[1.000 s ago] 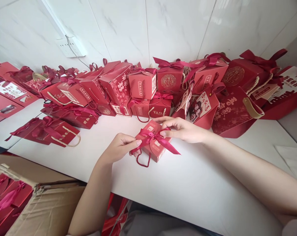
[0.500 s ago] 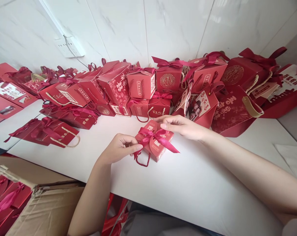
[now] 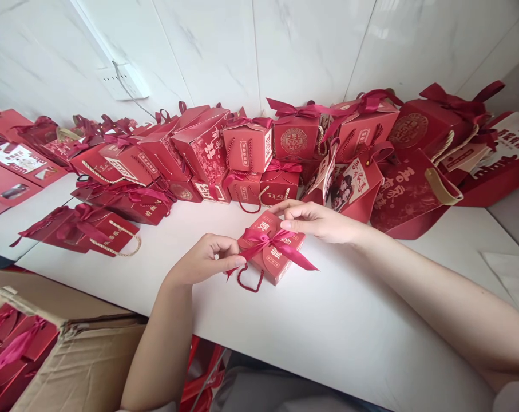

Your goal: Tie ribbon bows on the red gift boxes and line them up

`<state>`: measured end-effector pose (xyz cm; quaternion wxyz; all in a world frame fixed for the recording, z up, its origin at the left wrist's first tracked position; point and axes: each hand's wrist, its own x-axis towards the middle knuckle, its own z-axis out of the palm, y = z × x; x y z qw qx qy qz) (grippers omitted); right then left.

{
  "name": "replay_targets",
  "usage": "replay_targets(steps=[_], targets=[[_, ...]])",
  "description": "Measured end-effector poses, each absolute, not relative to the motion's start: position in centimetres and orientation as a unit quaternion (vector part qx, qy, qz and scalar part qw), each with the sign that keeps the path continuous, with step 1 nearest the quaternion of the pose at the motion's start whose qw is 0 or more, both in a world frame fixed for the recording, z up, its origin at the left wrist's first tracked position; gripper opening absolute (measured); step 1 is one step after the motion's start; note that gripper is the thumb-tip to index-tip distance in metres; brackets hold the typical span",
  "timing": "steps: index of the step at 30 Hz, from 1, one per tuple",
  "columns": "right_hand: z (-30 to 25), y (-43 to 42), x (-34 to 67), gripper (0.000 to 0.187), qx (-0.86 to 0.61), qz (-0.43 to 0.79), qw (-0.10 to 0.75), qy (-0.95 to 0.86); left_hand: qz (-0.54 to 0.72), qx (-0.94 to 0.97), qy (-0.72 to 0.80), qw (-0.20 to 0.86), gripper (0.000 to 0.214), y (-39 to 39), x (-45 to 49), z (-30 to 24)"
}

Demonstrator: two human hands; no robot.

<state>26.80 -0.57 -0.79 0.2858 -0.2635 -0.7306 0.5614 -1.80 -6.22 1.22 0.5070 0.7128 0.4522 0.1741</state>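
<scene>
A small red gift box (image 3: 265, 264) with pale printed characters rests on the white table in front of me. Across its top lies a tied magenta ribbon bow (image 3: 271, 240), its tails spreading left and right. A dark red cord handle (image 3: 250, 286) hangs from the near side onto the table. My left hand (image 3: 212, 257) pinches the left ribbon tail between thumb and fingers. At the box's far right corner, my right hand (image 3: 313, 222) grips the box with curved fingers, the thumb on top; some fingertips are hidden behind it.
Many red gift boxes (image 3: 246, 146) with ribbons and cord handles stand stacked along the tiled wall. Two more boxes (image 3: 76, 232) sit at the left of the white table (image 3: 340, 320). An open cardboard carton (image 3: 91, 366) holding red boxes is at lower left.
My left thumb has slid slightly left and down along the ribbon tail, and the bow looks a little flatter. The right hand stays at the box's corner, its thumb barely shifted.
</scene>
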Motion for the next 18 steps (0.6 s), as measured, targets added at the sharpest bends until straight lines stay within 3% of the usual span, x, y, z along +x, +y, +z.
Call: replay_targets(steps=[18], targets=[[-0.82,-0.66,26.73,0.039,-0.255,0.597,0.29,-0.703,0.135,0.731,0.441,0.503,0.042,-6.07,-2.17,1.07]])
